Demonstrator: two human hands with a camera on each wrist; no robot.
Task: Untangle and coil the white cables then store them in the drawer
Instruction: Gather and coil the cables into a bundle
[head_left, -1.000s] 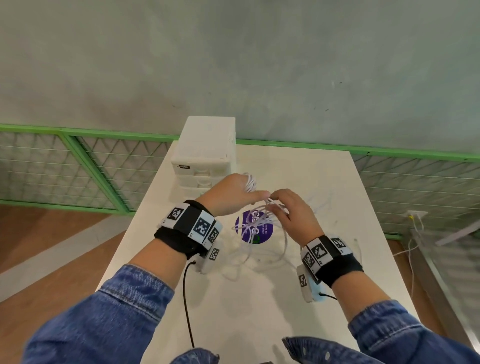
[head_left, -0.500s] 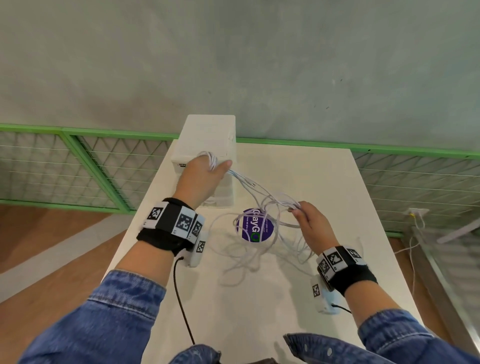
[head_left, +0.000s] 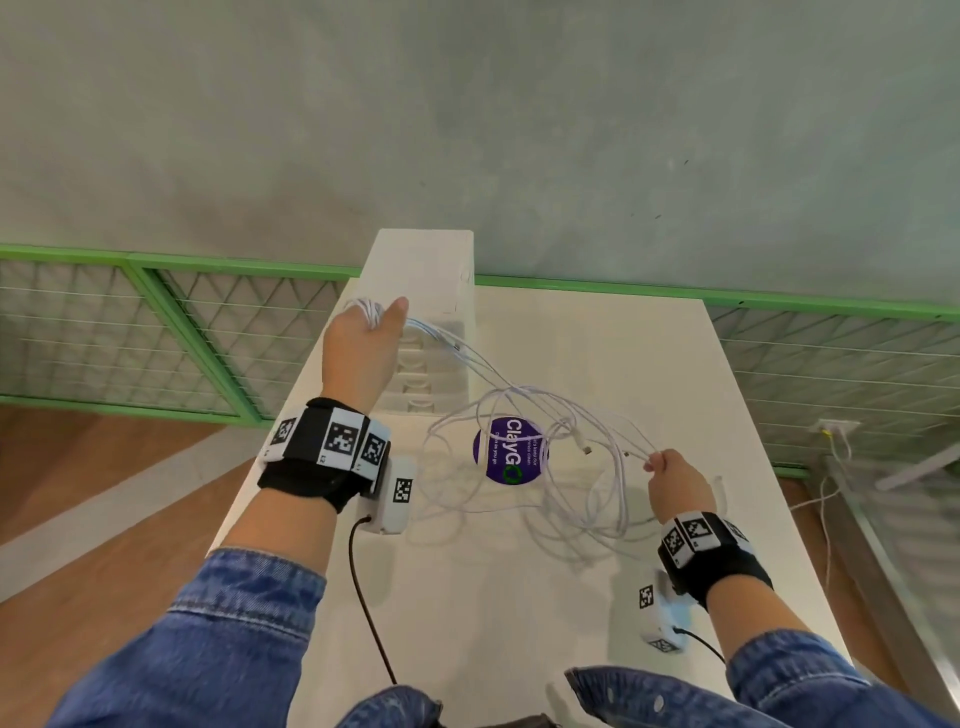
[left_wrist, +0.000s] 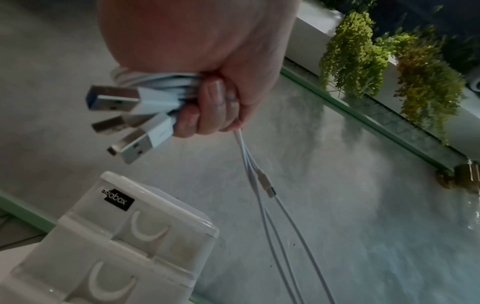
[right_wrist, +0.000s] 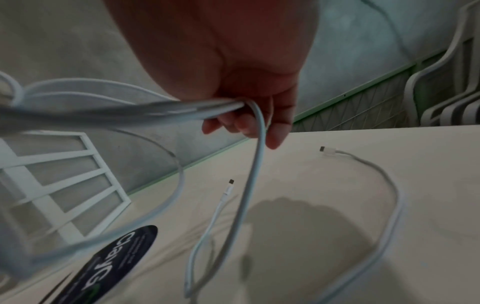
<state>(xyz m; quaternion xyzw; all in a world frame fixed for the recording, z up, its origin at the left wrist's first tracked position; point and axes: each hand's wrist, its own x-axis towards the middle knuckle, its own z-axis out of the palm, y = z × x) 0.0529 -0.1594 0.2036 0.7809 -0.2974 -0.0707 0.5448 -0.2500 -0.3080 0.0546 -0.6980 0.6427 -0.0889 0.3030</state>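
While both hands are pulling the white cables (head_left: 524, 415) apart, I am judging the untangling step as under way, with nothing coiled into a neat loop or stored yet. My left hand (head_left: 363, 348) is fisting round the USB-A plug ends (left_wrist: 130, 115); the left wrist view is showing three plugs fanning out of the curled fingers (left_wrist: 207, 111). My right hand (head_left: 675, 480) is pinching several strands between thumb and fingertips, one strand looping down over a finger (right_wrist: 272, 131).

Placing things by clock face on the white table (head_left: 753, 415):
- left hand sitting at about 10 o'clock, raised in front of the white drawer unit (head_left: 431, 291)
- right hand at about 3 o'clock, lower
- cables running taut between the two, slack loops sagging over the purple ClayGo sticker (head_left: 511, 452) at centre
- two small connector ends (head_left: 587, 449) dangling just left of the right hand
- another plug end (right_wrist: 327, 151) lying on the table past the right fingers

Next move, as I am reading it: separating one cable from the bunch, feeding crossings through without tightening knots. Drawers are looking closed; one will need opening.
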